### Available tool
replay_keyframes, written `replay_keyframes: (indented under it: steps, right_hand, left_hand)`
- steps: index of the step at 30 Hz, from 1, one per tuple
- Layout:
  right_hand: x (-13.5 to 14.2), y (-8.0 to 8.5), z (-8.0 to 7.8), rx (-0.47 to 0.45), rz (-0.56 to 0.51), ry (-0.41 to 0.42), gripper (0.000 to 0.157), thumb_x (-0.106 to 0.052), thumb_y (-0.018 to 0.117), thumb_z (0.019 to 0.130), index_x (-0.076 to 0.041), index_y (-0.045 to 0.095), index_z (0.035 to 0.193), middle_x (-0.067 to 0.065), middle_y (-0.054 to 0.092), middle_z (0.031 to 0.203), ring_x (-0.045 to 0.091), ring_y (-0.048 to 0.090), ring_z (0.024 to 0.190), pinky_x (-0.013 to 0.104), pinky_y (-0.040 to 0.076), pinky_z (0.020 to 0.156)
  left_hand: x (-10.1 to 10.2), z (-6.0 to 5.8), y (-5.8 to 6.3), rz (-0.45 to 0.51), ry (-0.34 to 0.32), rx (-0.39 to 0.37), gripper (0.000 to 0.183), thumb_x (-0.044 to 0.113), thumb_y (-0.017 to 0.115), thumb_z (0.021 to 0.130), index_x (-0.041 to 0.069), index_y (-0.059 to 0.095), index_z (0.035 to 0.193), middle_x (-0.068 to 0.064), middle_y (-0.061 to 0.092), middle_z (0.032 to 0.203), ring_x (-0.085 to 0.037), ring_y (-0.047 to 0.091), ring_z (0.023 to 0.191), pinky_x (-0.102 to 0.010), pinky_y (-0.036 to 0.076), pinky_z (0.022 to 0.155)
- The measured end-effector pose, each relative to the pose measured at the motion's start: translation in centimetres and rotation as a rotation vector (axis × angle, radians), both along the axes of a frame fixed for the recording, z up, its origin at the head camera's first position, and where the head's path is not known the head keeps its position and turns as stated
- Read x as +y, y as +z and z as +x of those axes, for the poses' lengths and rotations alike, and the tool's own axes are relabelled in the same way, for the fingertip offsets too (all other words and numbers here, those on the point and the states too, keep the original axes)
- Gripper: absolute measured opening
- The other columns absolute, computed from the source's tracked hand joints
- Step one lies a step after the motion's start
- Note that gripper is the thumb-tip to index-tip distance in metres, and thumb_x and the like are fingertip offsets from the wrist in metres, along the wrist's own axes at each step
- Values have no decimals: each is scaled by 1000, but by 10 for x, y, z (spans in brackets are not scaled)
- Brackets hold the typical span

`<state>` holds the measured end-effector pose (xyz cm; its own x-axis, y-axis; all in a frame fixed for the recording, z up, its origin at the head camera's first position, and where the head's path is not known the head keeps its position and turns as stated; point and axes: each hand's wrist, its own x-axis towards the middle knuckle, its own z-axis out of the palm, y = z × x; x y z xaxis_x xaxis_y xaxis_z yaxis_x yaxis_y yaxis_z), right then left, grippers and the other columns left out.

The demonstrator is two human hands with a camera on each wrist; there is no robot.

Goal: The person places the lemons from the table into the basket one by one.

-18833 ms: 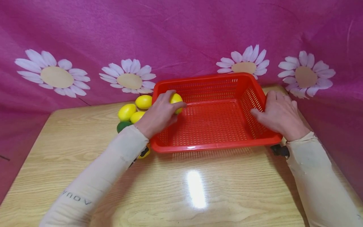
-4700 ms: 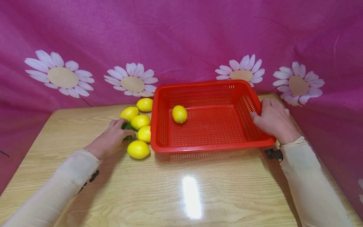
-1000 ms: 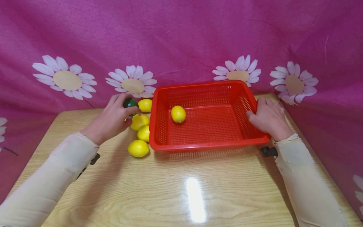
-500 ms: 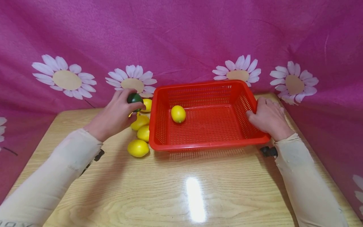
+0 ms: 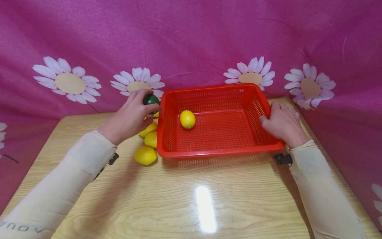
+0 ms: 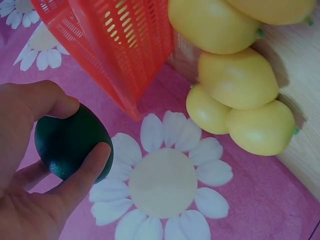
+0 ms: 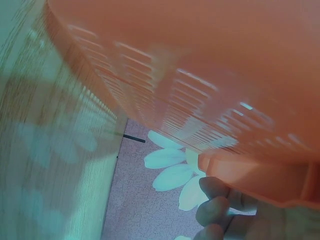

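Note:
My left hand [image 5: 128, 118] holds a dark green, smooth, egg-shaped fruit [image 6: 70, 142] between thumb and fingers, raised just outside the left rim of the red plastic basket [image 5: 221, 153]. One lemon [image 5: 187, 119] lies inside the basket, towards its left end. Several more lemons [image 5: 145, 155] sit on the table along the basket's left side, some partly hidden by the left hand and the rim. At the other end my right hand [image 5: 283, 124] grips the basket's right rim, thumb on the inner side. Its fingertips [image 7: 212, 212] show below the rim in the right wrist view.
The wooden table [image 5: 173, 199] stretches in front of the basket, with a bright reflection on it. A magenta cloth [image 5: 191, 43] printed with white daisies hangs behind the table and along its sides.
Since 18.8 seconds ago a lemon has come to rest in the basket. My left hand has picked up the green fruit and moved it up and rightward to the rim. My right hand keeps its grip.

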<state>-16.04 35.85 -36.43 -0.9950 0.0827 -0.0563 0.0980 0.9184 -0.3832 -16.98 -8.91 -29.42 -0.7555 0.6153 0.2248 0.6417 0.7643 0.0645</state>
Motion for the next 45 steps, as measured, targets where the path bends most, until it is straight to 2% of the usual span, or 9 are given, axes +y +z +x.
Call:
replay_keyframes:
  steps: [6, 18, 33, 45]
  right_hand:
    - [0, -1, 1, 28, -2, 7, 57, -24, 68, 87, 8, 45, 129, 28, 53, 114, 45, 47, 101, 66, 41, 93]
    - [2, -1, 0, 19, -5, 9, 59, -25, 69, 86, 10, 44, 128, 30, 52, 115, 47, 44, 103, 68, 38, 95]
    - [2, -1, 1, 23, -5, 13, 55, -27, 66, 89, 10, 45, 125, 29, 51, 112, 46, 42, 103, 64, 36, 92]
    - [2, -1, 1, 16, 3, 11, 54, -26, 65, 90, 9, 45, 127, 29, 51, 114, 47, 43, 104, 65, 38, 92]
  left_hand:
    - [6, -1, 1, 8, -13, 11, 32, 5, 80, 87, 16, 76, 117, -30, 47, 145, -51, 44, 134, -63, 54, 103]
    - [17, -2, -3, 40, -26, -25, 32, 6, 79, 89, 17, 76, 119, -29, 47, 146, -50, 44, 134, -64, 53, 104]
    - [34, -2, -5, -1, -36, -38, 33, 9, 80, 89, 22, 76, 119, -25, 48, 146, -46, 43, 139, -58, 57, 102]
    - [47, -4, -6, -22, -58, -68, 33, 10, 79, 91, 20, 76, 122, -26, 50, 145, -47, 46, 135, -57, 57, 103]
